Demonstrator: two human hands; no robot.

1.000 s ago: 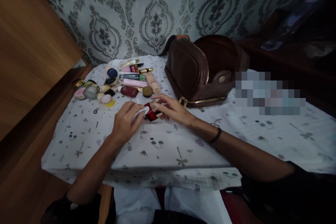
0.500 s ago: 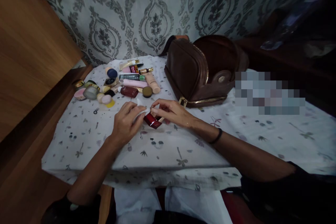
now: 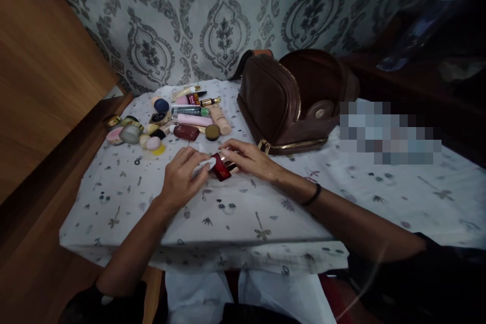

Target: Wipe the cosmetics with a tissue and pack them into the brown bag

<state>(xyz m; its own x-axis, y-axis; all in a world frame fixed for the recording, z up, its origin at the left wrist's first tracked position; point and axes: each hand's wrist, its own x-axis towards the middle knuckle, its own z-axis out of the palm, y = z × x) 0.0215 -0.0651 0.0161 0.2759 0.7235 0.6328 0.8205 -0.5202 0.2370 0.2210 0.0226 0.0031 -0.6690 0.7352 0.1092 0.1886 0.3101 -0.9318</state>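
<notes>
My left hand [image 3: 184, 173] pinches a small white wipe [image 3: 208, 163], whose edge touches a dark red bottle [image 3: 220, 169]. The bottle lies tilted between my hands, with a shiny rose-gold part on its right side. Over that part curl the fingers of my right hand [image 3: 248, 159], gripping it from the right; a black band circles that wrist. Just behind my hands are a maroon bottle [image 3: 185, 132] and a round jar with an olive lid [image 3: 212, 132].
Several cosmetics, including a pink tube [image 3: 195, 120], lie at the back left of the patterned white cloth [image 3: 235, 223]. An open brown bag [image 3: 268, 101] stands behind my right hand. A blurred patch covers something at the right.
The red bottle has turned, so its flat red face and more of the rose-gold part show. My right hand's fingers have shifted slightly over it. My left hand stays nearly in place.
</notes>
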